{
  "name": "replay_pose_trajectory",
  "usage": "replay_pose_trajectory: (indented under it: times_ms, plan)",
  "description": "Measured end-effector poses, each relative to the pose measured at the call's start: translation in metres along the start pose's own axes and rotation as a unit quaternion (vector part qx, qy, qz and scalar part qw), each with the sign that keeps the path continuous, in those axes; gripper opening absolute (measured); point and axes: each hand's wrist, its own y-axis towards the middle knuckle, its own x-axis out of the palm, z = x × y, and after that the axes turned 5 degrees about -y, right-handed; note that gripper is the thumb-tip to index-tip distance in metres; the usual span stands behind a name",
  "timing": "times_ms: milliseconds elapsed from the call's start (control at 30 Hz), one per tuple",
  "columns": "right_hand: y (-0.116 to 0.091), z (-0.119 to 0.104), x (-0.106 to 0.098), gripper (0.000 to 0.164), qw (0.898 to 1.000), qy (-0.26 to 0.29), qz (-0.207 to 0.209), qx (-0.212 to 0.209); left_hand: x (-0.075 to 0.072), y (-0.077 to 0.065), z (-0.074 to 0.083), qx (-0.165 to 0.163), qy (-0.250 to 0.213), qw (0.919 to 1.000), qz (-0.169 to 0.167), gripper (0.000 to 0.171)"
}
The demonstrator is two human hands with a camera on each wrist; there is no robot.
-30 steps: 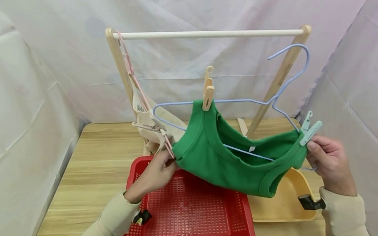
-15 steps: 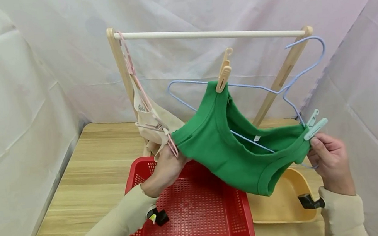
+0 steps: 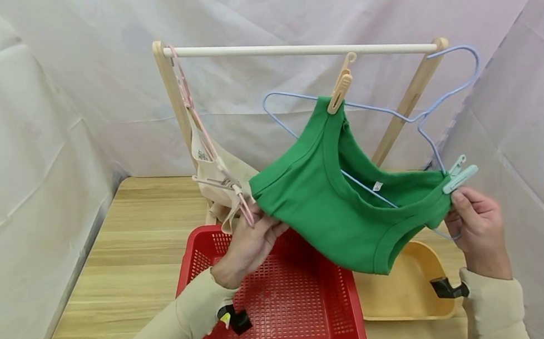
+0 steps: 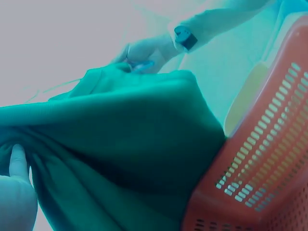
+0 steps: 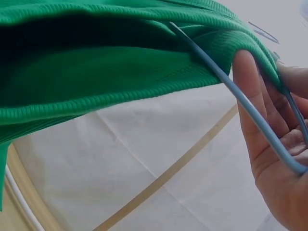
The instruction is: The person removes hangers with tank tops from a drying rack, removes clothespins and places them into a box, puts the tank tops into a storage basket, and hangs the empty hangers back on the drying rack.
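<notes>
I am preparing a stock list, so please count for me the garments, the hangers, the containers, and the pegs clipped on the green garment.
Garments: 2 (green garment, cream garment)
Hangers: 2 (blue hanger, pink hanger)
Containers: 2 (red basket, yellow tray)
Pegs on the green garment: 2 (peach peg, mint peg)
Total: 8

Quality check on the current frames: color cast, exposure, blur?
Head: even light, green top and red basket fairly crisp. Left wrist: heavy cyan cast, soft detail, backdrop washed out. Right wrist: more natural color, green top's inside in deep shadow, upper-right corner overbright.
</notes>
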Motion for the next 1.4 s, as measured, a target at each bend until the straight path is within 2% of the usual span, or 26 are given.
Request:
replay_pose_trajectory:
  times_ms: [367,500,800,1067,1333,1400]
  plan:
    - [0.004,0.0,0.0,0.027,0.999,-0.027,0.04,0.023,0.019,-0.018,-0.006,-0.002,-0.032,0.999,-0.032,0.024]
    - [0.006,0.002,-0.001,0.026,0.998,-0.033,0.04,0.021,0.027,-0.018,-0.008,0.003,-0.036,0.9982,-0.048,0.025]
    - [0.008,0.005,0.001,0.026,0.998,-0.036,0.048,0.022,0.052,-0.015,-0.005,0.02,-0.046,0.9977,-0.046,0.027]
    - [0.009,0.008,0.003,0.027,0.998,-0.029,0.048,0.024,0.066,-0.018,0.011,0.039,-0.043,0.9966,-0.058,0.026]
    - [0.007,0.012,0.009,0.028,0.998,-0.021,0.038,0.052,0.066,-0.024,0.032,0.074,-0.035,0.9913,-0.103,0.026]
    - [0.005,0.013,0.01,0.029,0.998,-0.022,0.03,0.058,0.066,-0.025,0.037,0.082,-0.034,0.9907,-0.103,0.025]
